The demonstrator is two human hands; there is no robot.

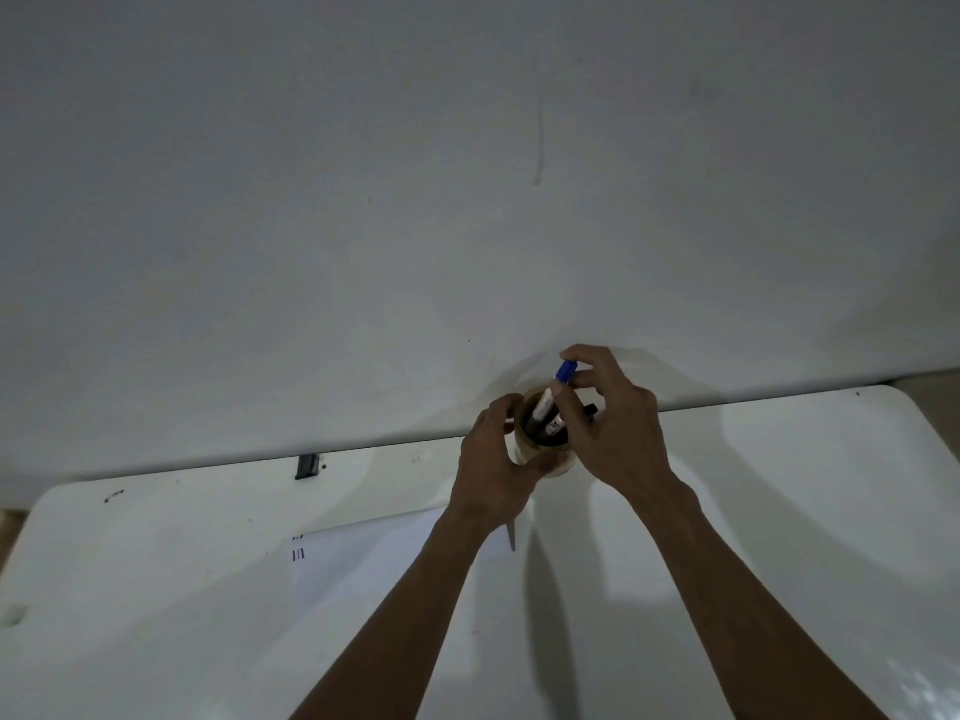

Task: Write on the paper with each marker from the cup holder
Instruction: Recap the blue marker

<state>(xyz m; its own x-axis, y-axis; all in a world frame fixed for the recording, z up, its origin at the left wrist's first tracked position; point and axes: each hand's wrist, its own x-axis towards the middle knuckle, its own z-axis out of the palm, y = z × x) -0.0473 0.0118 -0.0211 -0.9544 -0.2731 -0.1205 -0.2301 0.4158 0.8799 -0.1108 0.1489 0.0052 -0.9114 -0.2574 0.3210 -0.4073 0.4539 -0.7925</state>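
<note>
Left hand (493,459) is gripping the cup holder (540,452) near the far edge of the white table (779,511), likely steadying it so it doesn't tip. Right hand (608,428) is pinching the blue-capped marker (553,392) by its upper end, tilted in the cup; lifting or returning, can't tell. Another dark marker (555,426) is standing inside. Paper (374,558) is lying nearer the person, left of the cup, with short dark strokes (298,554) at its left edge.

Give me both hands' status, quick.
Left hand: gripping the cup holder from the side.
Right hand: fingers pinching the blue-capped marker that stands in the cup holder.
</note>
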